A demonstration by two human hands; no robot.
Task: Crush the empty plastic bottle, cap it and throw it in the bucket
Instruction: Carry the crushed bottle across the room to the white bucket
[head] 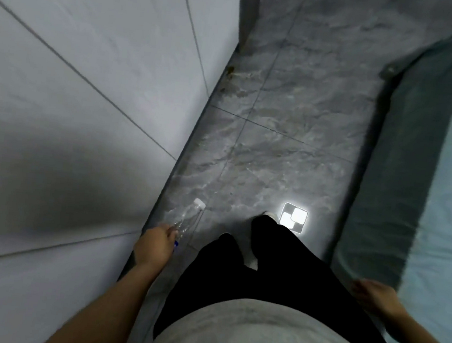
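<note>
A clear plastic bottle (189, 218) with a white cap (199, 203) points forward and down over the floor. My left hand (157, 244) is closed around its lower end, where a bit of blue label shows. My right hand (371, 293) hangs at my right side with its fingers loosely apart and nothing in it. No bucket is in view.
I stand in a narrow passage on a grey marble-tile floor (273, 137). A white panelled wall (89, 76) runs along the left. A bed with a light blue sheet (445, 168) lines the right. A ceiling light reflects off the floor (294, 217) by my feet.
</note>
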